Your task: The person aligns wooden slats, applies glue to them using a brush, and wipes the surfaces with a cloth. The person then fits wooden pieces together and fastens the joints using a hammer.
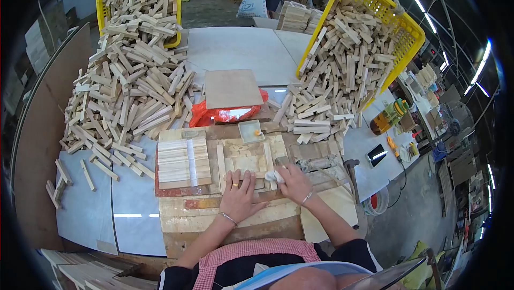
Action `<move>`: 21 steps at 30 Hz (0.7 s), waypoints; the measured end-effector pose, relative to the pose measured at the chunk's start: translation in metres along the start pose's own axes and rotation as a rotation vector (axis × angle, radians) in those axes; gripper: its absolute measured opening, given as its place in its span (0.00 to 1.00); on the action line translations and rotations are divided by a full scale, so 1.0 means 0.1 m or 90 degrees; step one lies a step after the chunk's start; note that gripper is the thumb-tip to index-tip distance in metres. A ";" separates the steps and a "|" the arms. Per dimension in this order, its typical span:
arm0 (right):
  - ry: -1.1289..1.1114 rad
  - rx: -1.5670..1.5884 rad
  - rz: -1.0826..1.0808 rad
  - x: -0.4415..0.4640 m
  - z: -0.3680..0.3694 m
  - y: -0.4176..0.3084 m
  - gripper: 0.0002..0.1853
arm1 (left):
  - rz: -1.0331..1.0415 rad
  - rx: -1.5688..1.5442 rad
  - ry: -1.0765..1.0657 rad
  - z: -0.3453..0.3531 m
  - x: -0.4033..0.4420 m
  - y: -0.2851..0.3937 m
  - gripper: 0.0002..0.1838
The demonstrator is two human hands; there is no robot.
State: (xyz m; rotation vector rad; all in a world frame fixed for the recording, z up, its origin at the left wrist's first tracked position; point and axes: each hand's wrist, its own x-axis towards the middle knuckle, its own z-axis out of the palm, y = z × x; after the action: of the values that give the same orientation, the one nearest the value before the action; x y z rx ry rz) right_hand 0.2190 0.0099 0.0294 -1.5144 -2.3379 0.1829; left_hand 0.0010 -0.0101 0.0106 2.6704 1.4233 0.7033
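Observation:
My left hand [241, 196], with a ring on one finger, lies palm down with its fingers stretched out. Its fingertips touch a wooden strip at the near side of a wooden jig [246, 156]. Pinched in my right hand [294, 184] is a crumpled white cloth [273, 176], against the jig's right side. Upright strips [220, 161] border the jig on the left and right. Left of it, a row of wooden strips [179, 164] lies side by side on a red-edged board, one strip paler. Behind the jig sits a small shallow dish [250, 131] with an orange object in it.
Loose wooden sticks [128, 86] heap up on the left, spilling from a yellow crate [99, 1]. Another tilted yellow crate [415, 36] spills sticks on the right. A square board [232, 89] rests on red plastic [201, 114]. A hammer [351, 168], phone [377, 154] and bottle [386, 119] lie rightward.

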 end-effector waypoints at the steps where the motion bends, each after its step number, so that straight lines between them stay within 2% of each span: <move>1: 0.020 -0.008 -0.014 0.06 0.01 0.02 0.25 | 0.000 -0.003 0.001 0.00 0.01 0.00 0.48; 4: 0.056 -0.039 -0.030 0.19 0.13 0.15 0.25 | 0.007 -0.024 0.013 0.16 -0.03 -0.01 0.47; 6: 0.009 -0.024 -0.004 0.29 0.15 0.22 0.23 | -0.010 -0.035 0.051 0.25 -0.04 0.04 0.45; 10: 0.079 0.146 -0.117 0.62 -0.13 -0.34 0.22 | -0.030 -0.033 0.043 0.14 -0.06 0.11 0.40; 12: 0.032 0.165 -0.158 0.69 -0.06 -0.61 0.22 | -0.029 -0.015 0.052 0.21 -0.12 0.13 0.38; 13: -0.006 0.176 -0.202 0.73 0.00 -0.72 0.21 | -0.046 -0.040 0.004 0.31 -0.17 0.13 0.36; 14: -0.007 0.176 -0.203 0.77 0.10 -0.78 0.21 | -0.062 -0.063 -0.042 0.38 -0.21 0.13 0.34; 16: -0.103 0.051 -0.225 0.84 0.38 -0.81 0.19 | -0.053 -0.065 -0.013 0.39 -0.24 0.15 0.32; 19: -0.010 0.029 -0.219 0.96 0.55 -0.79 0.13 | -0.031 -0.074 0.088 0.43 -0.21 0.13 0.31; 21: -0.028 0.022 -0.184 1.04 0.52 -0.80 0.13 | -0.010 -0.023 0.073 0.30 -0.16 0.14 0.33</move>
State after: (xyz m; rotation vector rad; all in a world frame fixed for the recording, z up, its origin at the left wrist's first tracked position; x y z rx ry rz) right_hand 0.0936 0.0741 0.0274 -1.1505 -2.5408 0.1838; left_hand 0.0165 -0.0253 -0.0190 2.6277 1.4415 0.8855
